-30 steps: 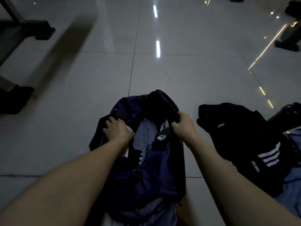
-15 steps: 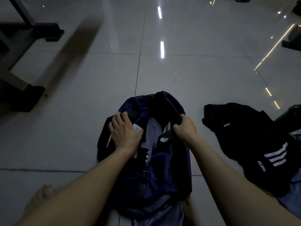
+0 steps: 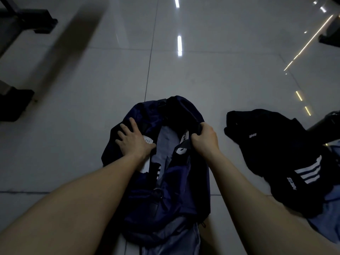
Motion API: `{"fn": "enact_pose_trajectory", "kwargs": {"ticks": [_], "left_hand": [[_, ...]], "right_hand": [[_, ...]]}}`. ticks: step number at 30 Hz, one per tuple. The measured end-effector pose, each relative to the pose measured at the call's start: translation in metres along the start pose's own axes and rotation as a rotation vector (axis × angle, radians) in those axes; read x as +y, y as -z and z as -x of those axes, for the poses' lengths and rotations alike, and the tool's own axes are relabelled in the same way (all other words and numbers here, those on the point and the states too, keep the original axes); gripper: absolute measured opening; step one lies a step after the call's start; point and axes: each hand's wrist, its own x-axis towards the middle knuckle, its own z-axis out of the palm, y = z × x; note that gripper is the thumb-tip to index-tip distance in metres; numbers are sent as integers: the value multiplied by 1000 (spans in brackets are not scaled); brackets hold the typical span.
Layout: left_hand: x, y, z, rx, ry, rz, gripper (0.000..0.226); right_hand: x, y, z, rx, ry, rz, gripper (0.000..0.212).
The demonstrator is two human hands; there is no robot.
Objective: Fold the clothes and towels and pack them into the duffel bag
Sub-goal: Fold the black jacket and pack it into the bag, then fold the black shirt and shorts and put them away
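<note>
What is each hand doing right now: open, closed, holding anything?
Left hand: open, fingers spread flat, pressing on the duffel bag.
Right hand: closed, gripping the duffel bag's right opening edge.

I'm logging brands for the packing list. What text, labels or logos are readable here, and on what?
"SPORTS", upside down beside three white stripes, on the black garment.
Small white print higher on that garment: too blurred to read.
White tag by the left hand: print too small.
White marks inside the duffel bag: cut off, unreadable.
</note>
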Motion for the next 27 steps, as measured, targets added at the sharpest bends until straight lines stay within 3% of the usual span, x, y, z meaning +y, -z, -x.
{"fn": "enact_pose_trajectory", "kwargs": {"ticks": [4,8,11,13,19,22,26,27], "left_hand": [[0,7,0,-31,12,8,148],[4,21,11,-92,16,-19,156],[5,33,25,-119,25,-42,153],[9,46,37,-94,20,-39,140],[65,100,73,136,-207,82,56],[114,114,107,58,-347,128,41],[172,96,146,-113,-513,135,36],[185,86,151,-154,-568,110,39]], "right_hand": [[-2,3,6,65,3,-14,19],[-2,2,10,-20,-27,33,19],[-4,11,21,-116,6,85,45],[-5,25,32,-120,56,92,60],[16,85,57,-62,19,90,43],[35,112,71,-66,11,120,38],[64,148,78,-34,-32,199,6],[74,158,78,-21,-51,213,7]]}}
